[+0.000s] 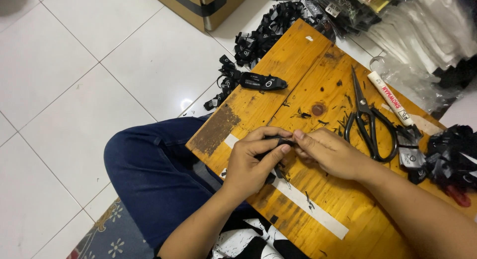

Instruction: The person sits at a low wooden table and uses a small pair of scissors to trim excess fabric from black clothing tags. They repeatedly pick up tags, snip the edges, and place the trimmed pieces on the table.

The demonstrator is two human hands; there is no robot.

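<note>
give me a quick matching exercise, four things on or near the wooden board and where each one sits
Things:
1. scissors
2. white marker
3. black label
4. black strip

Places:
A. pinched between both hands
B. alone at the board's left edge
C. right of the hands, blades pointing away
D. past the scissors, by the board's far edge

Pairs: 1-C, 2-D, 3-B, 4-A

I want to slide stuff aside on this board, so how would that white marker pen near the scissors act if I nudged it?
The white marker pen is a round tube lying flat on the wooden board, so it would probably roll rather than slide. It looks slim and plastic, so likely light and stiff. It lies near the board's far edge, so a push that way might send it off.
</note>
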